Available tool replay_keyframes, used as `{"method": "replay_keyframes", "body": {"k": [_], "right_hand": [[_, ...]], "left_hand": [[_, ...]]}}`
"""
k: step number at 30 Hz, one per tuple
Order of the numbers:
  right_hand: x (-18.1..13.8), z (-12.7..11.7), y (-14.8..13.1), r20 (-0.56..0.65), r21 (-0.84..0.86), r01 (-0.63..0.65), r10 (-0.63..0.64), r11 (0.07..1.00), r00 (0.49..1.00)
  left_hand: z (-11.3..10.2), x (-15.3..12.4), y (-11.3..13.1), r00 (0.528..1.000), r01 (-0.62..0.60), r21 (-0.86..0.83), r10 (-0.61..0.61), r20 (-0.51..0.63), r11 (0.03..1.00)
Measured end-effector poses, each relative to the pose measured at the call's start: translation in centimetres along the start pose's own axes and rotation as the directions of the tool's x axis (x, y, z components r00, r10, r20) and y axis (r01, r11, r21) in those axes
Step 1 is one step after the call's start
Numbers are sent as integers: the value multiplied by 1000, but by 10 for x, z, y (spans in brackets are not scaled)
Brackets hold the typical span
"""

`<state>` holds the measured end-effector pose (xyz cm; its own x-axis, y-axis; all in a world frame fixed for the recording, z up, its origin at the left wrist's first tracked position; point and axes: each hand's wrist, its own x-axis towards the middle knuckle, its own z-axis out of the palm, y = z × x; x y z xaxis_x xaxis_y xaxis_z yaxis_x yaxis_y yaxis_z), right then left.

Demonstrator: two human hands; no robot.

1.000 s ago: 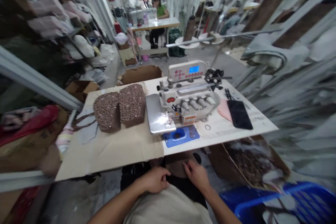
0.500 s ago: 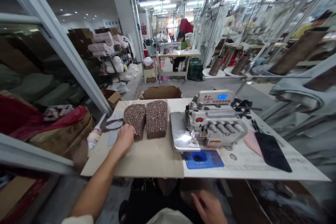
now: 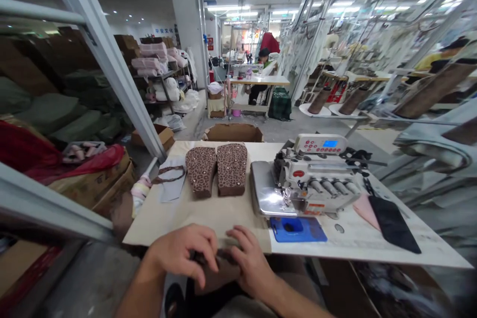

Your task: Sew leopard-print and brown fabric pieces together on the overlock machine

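Note:
My left hand (image 3: 186, 253) hovers over the table's front edge, fingers bent, with a gap between thumb and forefinger. Close beside it is my right hand (image 3: 250, 258), its fingers spread and reaching toward the left one. Brown and dark areas show between them; I cannot make out whether this is cloth or my lap. Beyond the hands, two stacks of brown leopard-print fabric pieces, the left stack (image 3: 201, 171) and the right stack (image 3: 231, 169), stand side by side. Left of them, a narrow brown strip (image 3: 169, 175) lies looped on pale sheets (image 3: 172, 193).
An overlock sewing machine (image 3: 313, 174) stands on the table's right half, with a blue tray (image 3: 298, 230) before it. Further right lie a black flat piece (image 3: 395, 223) and scissors (image 3: 368, 186). Behind the table is an open carton (image 3: 234, 133); a person sits at another machine beyond.
My left hand has left the left fabric stack and come back to the table's front edge. My right hand has risen from my lap to meet it. The view has shifted slightly.

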<state>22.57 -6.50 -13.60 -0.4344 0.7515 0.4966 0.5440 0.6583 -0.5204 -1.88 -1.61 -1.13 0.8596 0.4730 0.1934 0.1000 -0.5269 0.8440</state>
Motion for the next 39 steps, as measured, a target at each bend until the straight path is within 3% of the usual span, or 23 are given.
{"method": "replay_keyframes", "body": {"k": [1, 2, 4, 5, 6, 8, 11, 14, 16, 19, 22, 26, 29, 33, 39], "right_hand": [[13, -4, 3, 125, 22, 35, -38, 999, 991], [27, -10, 8, 166, 19, 17, -20, 1000, 986], [54, -23, 20, 9, -95, -35, 36, 995, 999], [65, -28, 25, -108, -137, -17, 2, 990, 994], [72, -32, 30, -180, -170, 4, -35, 985, 983], [75, -34, 34, -209, -213, 64, -110, 975, 972], [53, -26, 33, -27, -231, 104, -113, 967, 993], [22, -16, 31, 125, -220, 102, -76, 970, 989], [7, -14, 32, 143, -186, 100, -73, 977, 987], [-1, -15, 35, 85, -113, 75, -65, 991, 994], [-1, -17, 37, 22, -47, 71, -70, 996, 997], [-1, -18, 40, -88, 42, 92, -88, 995, 992], [-2, -20, 42, -148, 140, 93, -72, 986, 986], [0, -24, 44, -191, 220, 61, -19, 973, 981], [-5, -17, 50, -125, 232, -36, 66, 972, 990]], "left_hand": [[-4, -8, 0, 988, 36, 55, -27, -154, 998], [-9, -14, -5, 939, 108, 145, -53, -341, 984], [-16, -23, -22, 764, 317, 337, -28, -645, 887], [-18, -27, -34, 696, 414, 411, 8, -718, 812], [-18, -31, -46, 664, 480, 469, 42, -747, 742], [-11, -42, -71, 674, 536, 541, 58, -736, 648], [7, -66, -98, 711, 574, 581, 2, -704, 578], [19, -84, -108, 729, 599, 586, -69, -681, 546], [20, -82, -106, 735, 594, 565, -101, -670, 572], [16, -51, -97, 726, 563, 525, -78, -684, 638], [8, 5, -89, 721, 516, 518, -19, -693, 682], [-5, 81, -85, 802, 427, 577, 3, -597, 696], [-12, 121, -86, 836, 482, 601, -128, -534, 638], [-20, 151, -85, 755, 656, 595, -395, -524, 465], [-34, 167, -74, 659, 749, 493, -426, -619, 443]]}}
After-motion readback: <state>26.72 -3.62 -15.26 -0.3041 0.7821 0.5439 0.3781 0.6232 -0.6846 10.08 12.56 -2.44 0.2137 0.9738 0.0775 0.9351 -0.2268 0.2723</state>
